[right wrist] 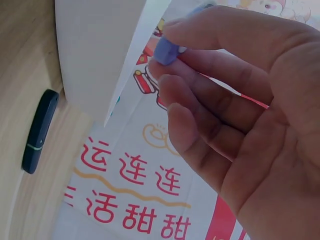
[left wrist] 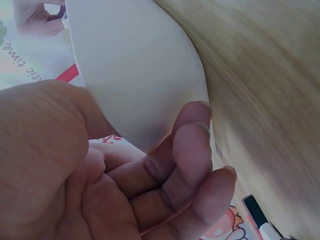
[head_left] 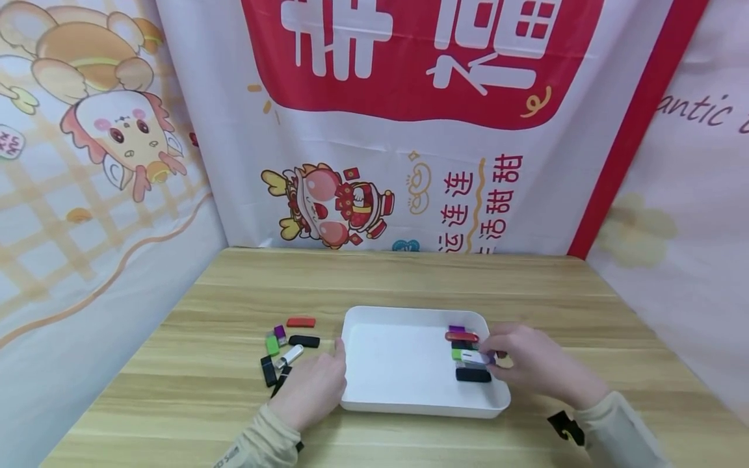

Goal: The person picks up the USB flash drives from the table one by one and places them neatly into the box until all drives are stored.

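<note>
The white tray (head_left: pixel 398 409) lies on the table, and my left hand (head_left: pixel 316 383) grips its left wall. In the left wrist view the fingertips (left wrist: pixel 192 150) press the outside of the tray wall, with the thumb reaching over the other side. Over the tray's right end, my right hand (head_left: pixel 526 361) pinches a small blue-purple USB stick (right wrist: pixel 166 50) between thumb and index finger. Below that hand, several USB sticks lie in a column inside the tray, among them a red one (head_left: pixel 461 337) and a black one (head_left: pixel 473 375).
Left of the tray lie several more loose USB sticks, including a red one (head_left: pixel 301 322), a green one (head_left: pixel 272 344) and a white one (head_left: pixel 290 355). A black stick (right wrist: pixel 40 132) rests on the wood outside the tray in the right wrist view. Printed cloths (head_left: pixel 363 143) hang around the table.
</note>
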Tool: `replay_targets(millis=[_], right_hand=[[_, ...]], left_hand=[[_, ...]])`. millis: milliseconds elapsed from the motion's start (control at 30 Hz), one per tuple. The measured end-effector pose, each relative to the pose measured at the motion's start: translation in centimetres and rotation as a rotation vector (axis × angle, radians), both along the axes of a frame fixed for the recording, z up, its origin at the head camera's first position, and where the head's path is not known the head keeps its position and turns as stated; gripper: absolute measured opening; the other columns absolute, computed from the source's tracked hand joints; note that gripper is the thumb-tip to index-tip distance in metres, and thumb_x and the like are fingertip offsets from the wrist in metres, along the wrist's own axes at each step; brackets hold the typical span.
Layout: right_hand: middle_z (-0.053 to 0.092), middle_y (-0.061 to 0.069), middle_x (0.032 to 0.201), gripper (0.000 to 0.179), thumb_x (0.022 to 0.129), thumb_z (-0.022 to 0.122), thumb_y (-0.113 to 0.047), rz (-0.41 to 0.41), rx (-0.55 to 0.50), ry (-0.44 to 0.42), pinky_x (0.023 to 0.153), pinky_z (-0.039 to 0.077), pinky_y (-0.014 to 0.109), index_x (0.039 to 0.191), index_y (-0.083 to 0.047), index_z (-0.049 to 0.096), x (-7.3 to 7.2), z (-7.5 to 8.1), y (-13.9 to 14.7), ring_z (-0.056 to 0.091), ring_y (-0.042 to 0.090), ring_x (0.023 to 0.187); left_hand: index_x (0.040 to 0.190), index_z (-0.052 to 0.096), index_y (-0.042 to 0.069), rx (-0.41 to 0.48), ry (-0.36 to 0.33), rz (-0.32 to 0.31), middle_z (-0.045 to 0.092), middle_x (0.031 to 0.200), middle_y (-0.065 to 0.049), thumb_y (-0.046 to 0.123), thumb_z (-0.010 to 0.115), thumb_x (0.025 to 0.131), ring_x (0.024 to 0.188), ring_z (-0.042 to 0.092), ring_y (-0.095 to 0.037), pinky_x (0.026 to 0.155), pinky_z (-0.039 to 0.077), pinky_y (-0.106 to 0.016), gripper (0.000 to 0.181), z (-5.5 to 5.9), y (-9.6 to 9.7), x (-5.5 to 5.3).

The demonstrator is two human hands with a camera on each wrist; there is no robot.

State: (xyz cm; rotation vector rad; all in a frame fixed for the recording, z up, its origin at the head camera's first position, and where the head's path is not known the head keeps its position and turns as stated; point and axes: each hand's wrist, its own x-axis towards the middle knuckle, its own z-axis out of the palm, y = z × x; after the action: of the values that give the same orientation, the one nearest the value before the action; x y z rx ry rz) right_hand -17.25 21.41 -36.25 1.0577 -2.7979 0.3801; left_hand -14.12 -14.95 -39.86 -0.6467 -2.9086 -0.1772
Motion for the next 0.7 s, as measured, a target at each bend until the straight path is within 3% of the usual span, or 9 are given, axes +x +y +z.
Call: replay_targets(millis=[433,700], right_hand=[[0.062,-0.011,0.086,0.014,0.077,0.082,-0.013,-0.049,0.104,-0.066,0.068,0.054,0.03,0.088,-0.019,0.076,0.1,-0.7,-0.8,0.055,0.008,0.072],[0.062,-0.01,0.083,0.016,0.077,0.08,-0.01,-0.018,0.111,-0.129,0.065,0.052,0.027,0.092,-0.016,0.079,0.1,-1.0,-1.2,0.054,0.005,0.068]], left_hand=[[0.135,0.044,-0.018,-0.001,-0.017,0.003,0.038,0.052,0.004,0.009,0.059,0.09,0.039,0.032,-0.007,0.035,0.026,-0.022,0.054,-0.1,-0.1,-0.2],[0.135,0.044,-0.018,-0.005,-0.014,0.002,0.038,0.051,0.004,0.008,0.058,0.09,0.038,0.032,-0.007,0.035,0.024,-0.022,0.054,-0.1,-0.1,-0.3]])
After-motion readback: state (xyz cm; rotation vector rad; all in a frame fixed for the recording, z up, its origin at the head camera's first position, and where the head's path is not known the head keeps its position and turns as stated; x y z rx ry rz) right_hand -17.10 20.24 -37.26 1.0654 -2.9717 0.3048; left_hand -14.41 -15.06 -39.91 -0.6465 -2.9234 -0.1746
